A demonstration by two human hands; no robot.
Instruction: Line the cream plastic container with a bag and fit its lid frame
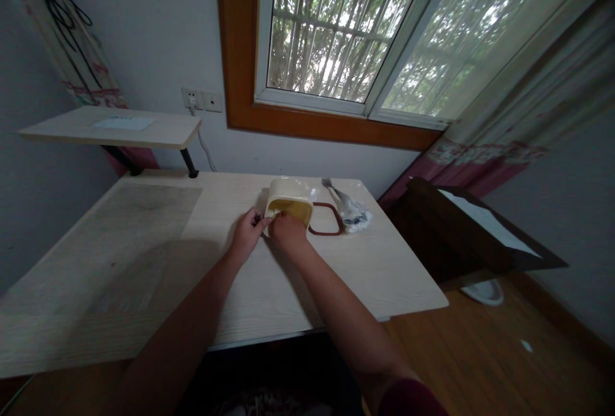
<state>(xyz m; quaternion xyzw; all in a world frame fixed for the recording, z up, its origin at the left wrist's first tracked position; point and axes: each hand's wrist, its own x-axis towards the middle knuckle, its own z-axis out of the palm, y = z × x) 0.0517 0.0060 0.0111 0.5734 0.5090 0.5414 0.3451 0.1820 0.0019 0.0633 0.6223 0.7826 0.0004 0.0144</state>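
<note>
A cream-coloured plastic container (288,201) stands on the light wooden desk (144,256), with yellow showing inside it. My right hand (287,230) rests against its near rim, fingers curled on the edge. My left hand (247,236) is just left of the container, its fingers pinched on a small dark thing I cannot make out. A brown ring-shaped seal or lid frame (329,218) lies right of the container. Beyond it lies a clear plastic bag (355,214) with a metal fork (331,186) on it.
A raised shelf (110,126) with a pale sheet on it stands at the desk's back left. A wall socket (202,100) and a window (336,31) are behind. A dark wooden cabinet (461,230) stands right of the desk, on a wood floor.
</note>
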